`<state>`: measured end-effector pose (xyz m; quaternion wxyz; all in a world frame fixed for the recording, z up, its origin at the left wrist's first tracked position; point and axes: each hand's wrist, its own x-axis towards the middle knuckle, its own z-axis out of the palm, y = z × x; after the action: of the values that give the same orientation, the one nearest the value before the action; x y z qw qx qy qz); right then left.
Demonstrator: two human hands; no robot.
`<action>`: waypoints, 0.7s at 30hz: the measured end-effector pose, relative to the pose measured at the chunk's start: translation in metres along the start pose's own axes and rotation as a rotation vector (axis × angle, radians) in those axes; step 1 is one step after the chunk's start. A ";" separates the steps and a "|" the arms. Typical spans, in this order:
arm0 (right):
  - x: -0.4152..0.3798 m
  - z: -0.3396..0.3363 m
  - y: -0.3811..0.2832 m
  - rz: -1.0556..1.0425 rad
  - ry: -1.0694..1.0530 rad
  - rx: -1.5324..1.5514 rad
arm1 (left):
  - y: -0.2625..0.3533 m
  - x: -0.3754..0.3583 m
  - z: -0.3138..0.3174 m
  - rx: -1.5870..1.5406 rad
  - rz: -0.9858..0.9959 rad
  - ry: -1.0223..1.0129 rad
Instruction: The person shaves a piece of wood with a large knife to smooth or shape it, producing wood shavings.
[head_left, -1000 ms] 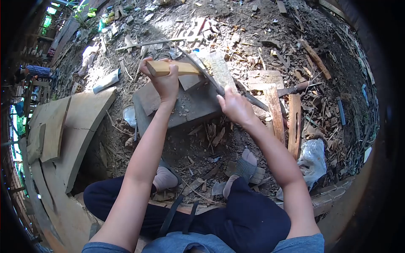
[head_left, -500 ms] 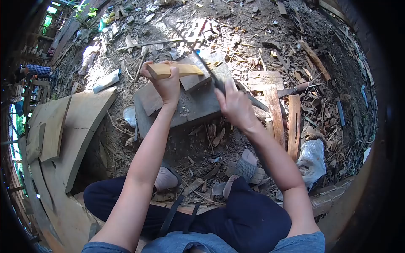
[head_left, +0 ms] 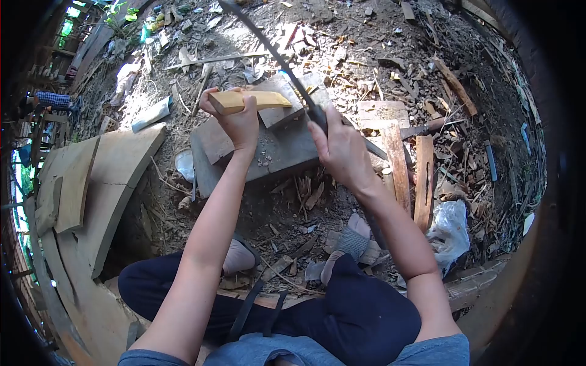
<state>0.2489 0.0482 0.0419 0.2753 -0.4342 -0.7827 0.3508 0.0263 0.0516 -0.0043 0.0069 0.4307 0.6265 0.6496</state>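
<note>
My left hand (head_left: 240,125) is closed around a pale yellow piece of wood (head_left: 257,99), gripping it near its thick left end. The piece's narrower right end rests over a small wooden block (head_left: 284,116). Below that lies a larger, dark wooden block (head_left: 287,154) on the ground. In my right hand (head_left: 343,151) is the handle of a machete (head_left: 273,53), fingers wrapped round it. Its long dark blade slants up and left, raised just beyond the wood's right end.
Wood chips and scraps cover the dirt. At left lean large curved planks (head_left: 116,189). Two wood strips (head_left: 423,183) and another tool with a wooden handle (head_left: 430,127) lie at right, near a plastic bag (head_left: 448,230). A person (head_left: 55,100) is far left.
The machete blade has swung upward and looks closer, its far end reaching the top edge of the view. My left hand and the wood have barely moved.
</note>
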 end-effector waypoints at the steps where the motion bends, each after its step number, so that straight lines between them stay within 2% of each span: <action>1: -0.002 0.011 0.013 0.095 -0.113 -0.073 | 0.001 0.002 0.001 -0.005 0.005 0.006; 2: -0.006 0.026 0.031 0.190 -0.225 -0.144 | 0.003 0.001 0.000 -0.015 0.008 0.011; 3: -0.013 0.049 0.058 0.163 -0.191 -0.230 | 0.004 0.000 -0.001 -0.023 0.010 0.012; 8: 0.002 0.028 0.046 0.199 -0.282 -0.107 | 0.009 0.004 0.002 0.012 0.006 0.008; 12: 0.004 -0.005 -0.002 0.169 -0.213 0.006 | -0.002 0.002 -0.001 0.012 0.014 0.010; 14: 0.002 -0.005 -0.010 0.071 -0.065 -0.007 | -0.002 0.001 0.000 0.010 0.012 0.011; 16: -0.003 0.015 0.014 0.073 -0.082 0.017 | 0.005 0.000 0.004 -0.001 0.018 0.045; 18: -0.010 0.039 0.048 0.219 -0.301 -0.226 | 0.008 0.000 0.001 0.003 0.004 0.029; 21: -0.006 0.043 0.060 0.203 -0.278 -0.128 | 0.011 -0.001 -0.001 0.006 -0.007 0.001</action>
<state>0.2493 0.0528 -0.0319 0.0995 -0.4751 -0.7861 0.3827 0.0322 0.0479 0.0040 0.0075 0.4283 0.6300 0.6477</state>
